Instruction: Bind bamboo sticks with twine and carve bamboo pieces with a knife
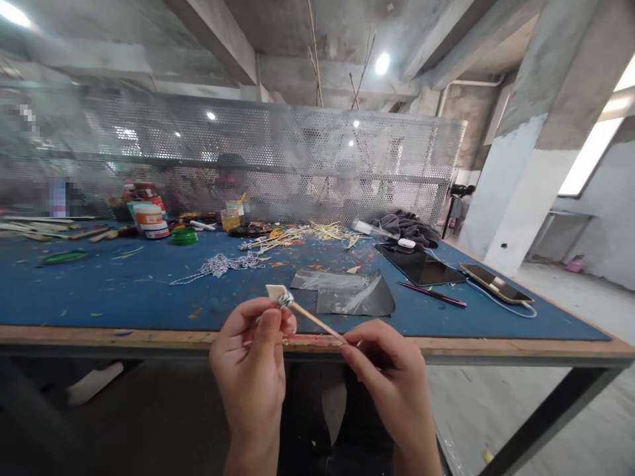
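Observation:
A thin wooden stick (317, 320) slants between my two hands at the table's front edge. Near its upper left end, green and white cord (286, 299) is wound around it, beside a flat pale wooden piece (274, 290). My left hand (260, 347) pinches the wound end between thumb and fingers. The stick's lower right end is held in the fingertips of my right hand (384, 363). Just beyond lies a grey sheet of sandpaper-like material (354, 294) on the blue table (124, 291).
Loose white cord (223, 264) and pale shavings (327, 231) lie farther back. Paint jars (150, 221) stand at the back left. On the right are a black tablet (421, 264), a phone (496, 283) with a cable, and dark pens (431, 294). A perforated metal screen (297, 158) borders the back.

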### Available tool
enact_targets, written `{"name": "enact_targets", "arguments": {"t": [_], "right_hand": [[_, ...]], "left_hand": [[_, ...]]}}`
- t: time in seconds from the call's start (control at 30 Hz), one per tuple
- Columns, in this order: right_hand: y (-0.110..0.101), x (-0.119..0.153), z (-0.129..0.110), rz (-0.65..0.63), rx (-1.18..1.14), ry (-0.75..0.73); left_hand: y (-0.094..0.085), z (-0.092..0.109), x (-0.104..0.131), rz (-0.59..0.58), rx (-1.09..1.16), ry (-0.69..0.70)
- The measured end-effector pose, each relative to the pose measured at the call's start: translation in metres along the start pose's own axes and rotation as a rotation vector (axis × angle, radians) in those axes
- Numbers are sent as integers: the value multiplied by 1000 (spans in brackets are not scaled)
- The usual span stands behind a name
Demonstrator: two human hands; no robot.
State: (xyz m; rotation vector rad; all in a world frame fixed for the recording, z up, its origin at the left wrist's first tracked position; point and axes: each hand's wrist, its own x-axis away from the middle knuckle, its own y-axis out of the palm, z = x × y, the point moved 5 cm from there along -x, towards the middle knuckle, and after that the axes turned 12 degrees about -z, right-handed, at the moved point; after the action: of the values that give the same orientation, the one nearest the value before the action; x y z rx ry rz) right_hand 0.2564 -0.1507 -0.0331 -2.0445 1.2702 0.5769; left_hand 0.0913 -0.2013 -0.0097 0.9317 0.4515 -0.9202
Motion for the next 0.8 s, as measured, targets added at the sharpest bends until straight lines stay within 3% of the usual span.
{"name": "enact_targets", "arguments": {"t": [0.37, 0.6, 0.8], "right_hand": [[1, 1, 0, -26, -48, 28], [1, 0, 0, -45, 14, -6], [-2, 0, 4, -50, 76, -19]], "left_hand": [[-1, -4, 3, 23, -80, -27], [-7, 2, 13, 100, -348, 85], [-2, 7, 11, 94, -384, 142]]}}
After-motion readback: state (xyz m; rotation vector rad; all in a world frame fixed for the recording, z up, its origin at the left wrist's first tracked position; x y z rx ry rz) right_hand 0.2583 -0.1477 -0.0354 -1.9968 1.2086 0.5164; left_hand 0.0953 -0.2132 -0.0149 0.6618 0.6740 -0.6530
